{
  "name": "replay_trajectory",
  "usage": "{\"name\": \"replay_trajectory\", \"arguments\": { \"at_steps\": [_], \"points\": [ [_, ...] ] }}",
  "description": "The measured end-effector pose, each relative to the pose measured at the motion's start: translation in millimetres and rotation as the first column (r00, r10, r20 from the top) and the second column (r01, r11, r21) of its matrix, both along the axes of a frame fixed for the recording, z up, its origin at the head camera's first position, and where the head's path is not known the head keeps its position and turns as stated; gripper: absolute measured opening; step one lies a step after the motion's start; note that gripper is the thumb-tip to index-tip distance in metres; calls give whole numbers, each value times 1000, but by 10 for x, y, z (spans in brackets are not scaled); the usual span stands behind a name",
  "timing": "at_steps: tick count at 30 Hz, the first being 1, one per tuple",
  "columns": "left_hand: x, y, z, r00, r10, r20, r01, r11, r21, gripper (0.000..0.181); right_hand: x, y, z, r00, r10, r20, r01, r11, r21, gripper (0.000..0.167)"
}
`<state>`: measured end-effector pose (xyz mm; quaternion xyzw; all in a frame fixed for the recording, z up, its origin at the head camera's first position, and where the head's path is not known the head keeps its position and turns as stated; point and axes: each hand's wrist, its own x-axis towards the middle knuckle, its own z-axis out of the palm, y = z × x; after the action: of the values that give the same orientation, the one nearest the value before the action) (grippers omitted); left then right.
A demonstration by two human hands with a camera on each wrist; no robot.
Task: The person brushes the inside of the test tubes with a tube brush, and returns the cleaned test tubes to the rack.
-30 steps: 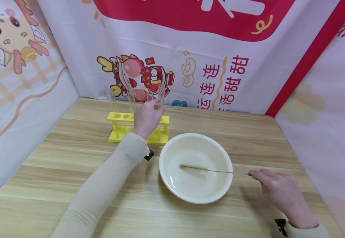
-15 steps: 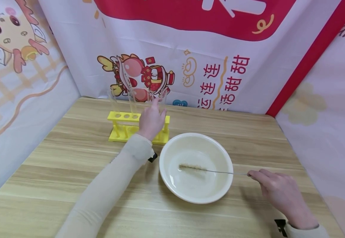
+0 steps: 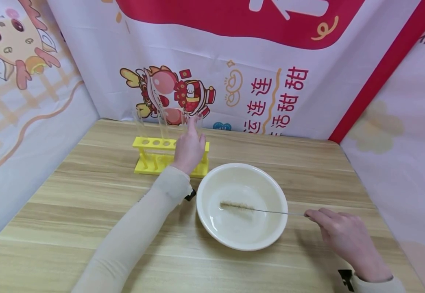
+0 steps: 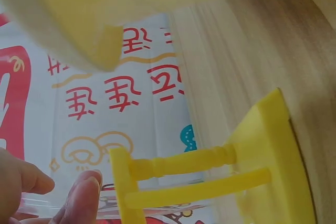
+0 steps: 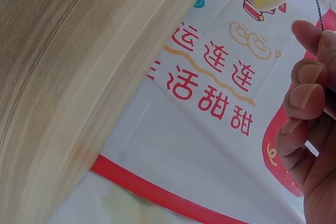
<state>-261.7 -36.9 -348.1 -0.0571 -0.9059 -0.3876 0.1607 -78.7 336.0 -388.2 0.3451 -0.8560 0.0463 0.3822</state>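
Note:
In the head view my left hand (image 3: 189, 150) is over the right half of a yellow test tube rack (image 3: 155, 143), index finger extended and thumb apart from it. Its fingers are beside the upper end of a clear test tube; the left wrist view shows the tube (image 4: 152, 211) passing behind the fingertips, and contact is unclear. Other clear test tubes (image 3: 162, 124) stand in the rack to the left. My right hand (image 3: 349, 240) pinches the wire end of a test tube brush (image 3: 238, 206), whose bristles hang over a cream bowl (image 3: 206, 217).
The wood-grain table (image 3: 66, 211) carries the rack at the back left and the bowl at its middle. A printed cloth backdrop (image 3: 212, 53) rises directly behind the rack, with more printed cloth along both sides.
My left hand has shifted slightly right along the rack, and its index finger has straightened. The right hand, brush and bowl have stayed almost still.

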Motion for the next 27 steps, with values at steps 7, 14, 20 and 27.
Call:
{"name": "replay_trajectory", "arguments": {
  "at_steps": [7,14,20,27],
  "points": [
    [15,14,74,999,-16,-28,16,1000,24,67,-9,16,-7,1000,8,18,-8,1000,7,43],
    [23,10,251,993,-46,-111,50,998,32,72,-28,12,-26,999,10,39,-11,1000,22,44],
    [62,9,459,974,-103,-200,99,995,-28,71,-67,-26,-49,997,10,76,-13,999,32,45],
    [219,-52,581,939,-185,-289,161,981,-106,63,-128,-109,-72,993,-5,119,1,999,40,50]
  ]
}}
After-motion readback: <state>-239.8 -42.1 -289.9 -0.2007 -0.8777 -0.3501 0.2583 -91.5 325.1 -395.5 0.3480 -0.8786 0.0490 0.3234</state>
